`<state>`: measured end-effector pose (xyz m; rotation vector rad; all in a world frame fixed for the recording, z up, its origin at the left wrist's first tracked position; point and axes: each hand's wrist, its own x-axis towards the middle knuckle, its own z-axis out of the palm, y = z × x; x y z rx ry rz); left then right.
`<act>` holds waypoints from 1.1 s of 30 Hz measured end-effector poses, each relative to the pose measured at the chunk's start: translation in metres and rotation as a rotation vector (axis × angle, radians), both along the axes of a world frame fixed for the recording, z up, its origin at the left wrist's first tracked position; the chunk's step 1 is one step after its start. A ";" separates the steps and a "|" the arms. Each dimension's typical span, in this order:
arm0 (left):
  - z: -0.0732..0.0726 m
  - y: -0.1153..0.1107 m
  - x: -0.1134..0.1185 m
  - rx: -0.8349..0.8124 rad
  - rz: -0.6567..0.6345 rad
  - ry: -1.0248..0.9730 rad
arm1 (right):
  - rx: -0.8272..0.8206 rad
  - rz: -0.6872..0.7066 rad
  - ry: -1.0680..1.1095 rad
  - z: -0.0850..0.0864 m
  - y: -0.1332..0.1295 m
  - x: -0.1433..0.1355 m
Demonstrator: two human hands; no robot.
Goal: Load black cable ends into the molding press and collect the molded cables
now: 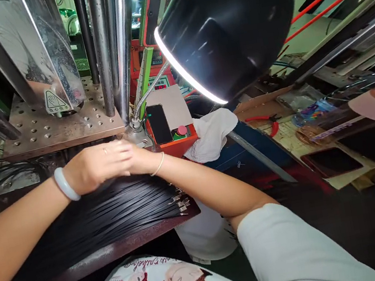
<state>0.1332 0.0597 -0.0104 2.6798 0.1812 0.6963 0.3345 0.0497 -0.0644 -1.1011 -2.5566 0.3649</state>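
My left hand, with a pale bangle at its wrist, lies across my right hand at the machine's front edge. Its fingers are bent and together; anything inside them is hidden. The right hand wears a thin bracelet, and its fingers are covered by the left. Just below both hands, a thick layer of black wires spreads over the work table. Small metal terminals show at the wires' right ends. Behind the hands stands a press with a drilled metal plate.
A black lamp hangs low at upper right. Beyond my hands are a red control box with a phone, a push button, and a white cloth. Red-handled pliers lie on the right-hand bench. More black cables extend left.
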 end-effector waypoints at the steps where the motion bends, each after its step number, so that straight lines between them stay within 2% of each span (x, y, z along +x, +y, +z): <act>1: 0.000 0.001 0.002 -0.134 0.124 -0.025 | -0.019 -0.043 -0.041 -0.002 0.007 0.002; 3: -0.002 0.002 0.002 -0.415 0.404 -0.109 | -0.059 -0.112 -0.110 -0.006 0.011 0.009; 5: -0.005 0.005 0.001 -0.566 0.561 -0.121 | -0.093 -0.136 -0.104 -0.008 0.002 0.015; 6: -0.008 0.007 0.001 -0.560 0.588 -0.085 | -0.109 -0.129 -0.078 -0.009 -0.005 0.017; 9: -0.021 0.010 0.002 -0.392 0.579 0.066 | -0.246 -0.099 0.046 -0.007 -0.028 0.016; 12: -0.029 0.010 0.004 -0.392 0.610 0.072 | -0.409 -0.209 0.326 -0.005 -0.035 0.009; 14: -0.027 0.007 0.004 -0.488 0.660 0.058 | -0.492 -0.268 0.565 -0.006 -0.030 0.003; 16: -0.022 0.004 0.003 -0.574 0.678 0.068 | -0.626 -0.232 0.736 -0.009 -0.024 -0.004; 18: -0.016 0.001 0.002 -0.587 0.685 0.076 | -0.763 -0.208 0.809 -0.013 -0.021 -0.009; 20: -0.014 -0.004 0.001 -0.549 0.684 0.093 | -0.790 -0.245 0.823 -0.016 -0.022 -0.011; 22: -0.014 -0.010 0.000 -0.486 0.684 0.119 | -0.708 -0.272 0.777 -0.015 -0.029 -0.009; 24: -0.018 -0.017 0.000 -0.425 0.662 0.148 | -0.552 -0.273 0.648 -0.011 -0.039 -0.006; 28: -0.024 -0.033 0.000 -0.244 0.586 0.194 | -0.199 -0.291 0.159 0.005 -0.061 -0.003; 30: -0.023 -0.041 -0.002 -0.153 0.602 0.247 | -0.044 -0.338 -0.046 0.010 -0.068 -0.003; 31: -0.023 -0.044 -0.004 -0.126 0.625 0.253 | 0.016 -0.367 -0.093 0.011 -0.069 -0.003; 33: -0.024 -0.049 -0.008 -0.111 0.679 0.178 | 0.069 -0.387 -0.053 0.009 -0.070 -0.001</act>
